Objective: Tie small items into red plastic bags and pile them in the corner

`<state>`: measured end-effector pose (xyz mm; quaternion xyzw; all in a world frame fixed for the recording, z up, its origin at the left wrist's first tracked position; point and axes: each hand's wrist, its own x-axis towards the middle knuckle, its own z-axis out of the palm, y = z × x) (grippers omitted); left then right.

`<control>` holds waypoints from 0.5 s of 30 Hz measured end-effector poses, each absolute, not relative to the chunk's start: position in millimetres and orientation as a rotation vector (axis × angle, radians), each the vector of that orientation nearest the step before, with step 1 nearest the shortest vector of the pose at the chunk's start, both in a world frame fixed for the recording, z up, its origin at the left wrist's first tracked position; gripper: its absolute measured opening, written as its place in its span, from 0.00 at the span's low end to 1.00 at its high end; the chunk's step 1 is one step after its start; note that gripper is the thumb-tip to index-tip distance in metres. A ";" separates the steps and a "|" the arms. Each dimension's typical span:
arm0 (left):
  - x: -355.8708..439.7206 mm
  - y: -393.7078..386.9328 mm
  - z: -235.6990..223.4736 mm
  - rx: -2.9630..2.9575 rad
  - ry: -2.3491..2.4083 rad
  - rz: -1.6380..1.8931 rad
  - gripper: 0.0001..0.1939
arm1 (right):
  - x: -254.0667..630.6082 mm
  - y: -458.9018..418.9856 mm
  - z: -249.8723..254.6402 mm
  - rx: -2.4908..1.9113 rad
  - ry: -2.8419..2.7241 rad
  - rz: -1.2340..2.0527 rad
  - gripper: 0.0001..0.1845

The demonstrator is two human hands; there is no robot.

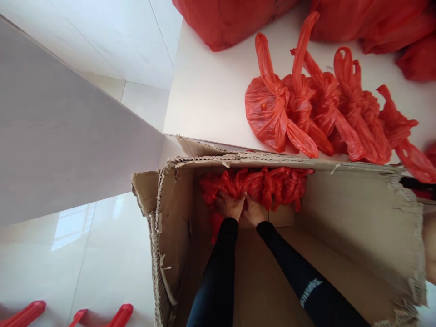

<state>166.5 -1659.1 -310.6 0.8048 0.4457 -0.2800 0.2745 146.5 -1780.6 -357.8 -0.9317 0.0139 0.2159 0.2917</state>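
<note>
Both my hands reach deep into a large cardboard box (344, 204) with torn, ragged edges. A row of knotted red plastic bags (275, 186) lies along its far wall. My left hand (230, 206) grips a red plastic bag (216, 222) at the left end of this row, its fingertips partly hidden in the plastic. Close beside it, thumb near thumb, my right hand (254, 211) is closed on the same bag. What the bags contain is not visible.
Beyond the box, a white surface (204, 95) carries another row of tied red bags (327, 109). Larger red bags (235, 18) stand behind them. A grey panel (68, 127) juts in from the left. Red bag handles (119, 315) show at the lower left.
</note>
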 end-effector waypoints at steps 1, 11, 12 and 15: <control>170.6 -1665.6 -312.9 2.185 1.216 -0.761 0.29 | 148.3 -1788.5 -352.2 -2.497 0.052 0.577 0.16; 176.6 -1660.8 -328.4 2.280 1.270 -0.716 0.26 | 215.2 -1917.9 -343.9 -2.680 0.923 0.118 0.58; 175.2 -1655.5 -330.0 2.274 1.256 -0.718 0.25 | 220.9 -1926.8 -348.5 -2.655 0.917 0.159 0.52; 172.4 -1644.9 -333.9 2.232 1.218 -0.758 0.23 | 229.8 -1941.6 -357.1 -2.587 0.853 0.297 0.32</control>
